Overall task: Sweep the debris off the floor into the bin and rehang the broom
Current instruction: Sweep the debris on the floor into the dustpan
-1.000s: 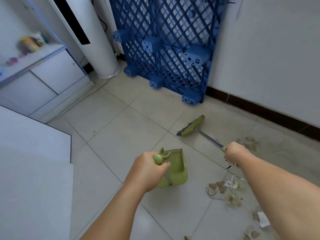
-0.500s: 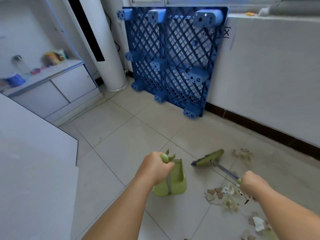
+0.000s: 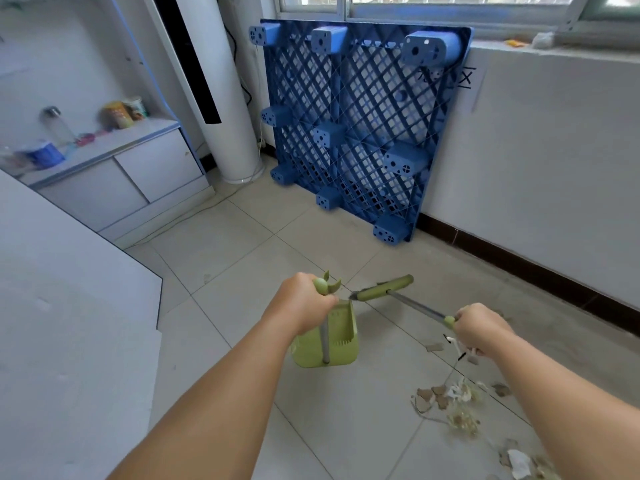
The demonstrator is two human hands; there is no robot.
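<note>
My left hand (image 3: pixel 302 304) grips the top of a green dustpan's upright handle; the dustpan (image 3: pixel 325 344) hangs just above the tiled floor in front of me. My right hand (image 3: pixel 483 329) grips the end of a small green broom's metal handle. The broom head (image 3: pixel 384 288) points left, close to the dustpan's upper edge. Debris (image 3: pixel 450 401), brown flakes and pale scraps, lies scattered on the tiles below my right forearm, with more bits at the lower right (image 3: pixel 519 462). No bin is in view.
A blue plastic pallet (image 3: pixel 356 123) leans on the white wall under a window. A tall white floor unit (image 3: pixel 214 84) stands in the corner, a low white cabinet (image 3: pixel 114 174) with bottles to the left. A white panel (image 3: pixel 62 323) fills the left foreground.
The broom head has swung from the far floor toward the dustpan. My view has tilted up, so both hands and the debris sit lower in frame.
</note>
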